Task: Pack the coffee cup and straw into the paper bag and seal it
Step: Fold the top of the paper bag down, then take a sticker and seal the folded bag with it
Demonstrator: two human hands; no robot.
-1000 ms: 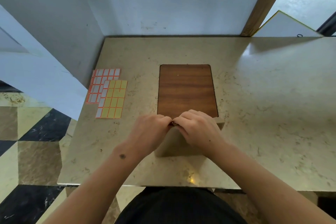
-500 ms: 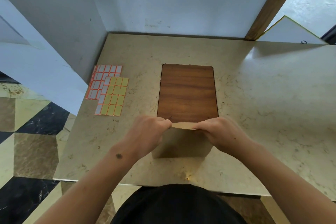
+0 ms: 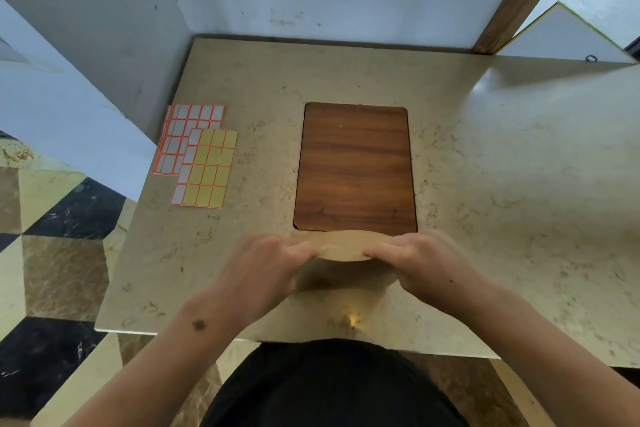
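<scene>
The paper bag (image 3: pixel 346 270) stands at the lower middle of the frame, on the near part of the desk (image 3: pixel 502 184), just below the wooden inset panel (image 3: pixel 355 170). Its top is folded over into a flap that bows upward in the middle. The cup and straw are not visible; presumably they are inside, though that cannot be confirmed.

The left hand (image 3: pixel 266 267) pinches the left end of the fold and the right hand (image 3: pixel 420 263) pinches the right end, each grip narrow, with fingers curled over the paper edge. The hands sit well apart, at the two corners of the bag's mouth.

The step in hand looks to be creasing the top fold before sealing. To do it well, the bowed middle wants flattening: pull the two ends gently apart so the paper tightens, then run the fingers inward along the crease so that it lies straight and level. Pressing down hard is a risk, since whatever stands inside could tip or be crushed; the pressure is better directed across the fold than downward.

The sticker sheets (image 3: pixel 197 156), white and yellow labels edged in orange, lie at the left middle of the frame, well apart from the bag. One hand will have to keep the fold closed while the other reaches for a label.
</scene>
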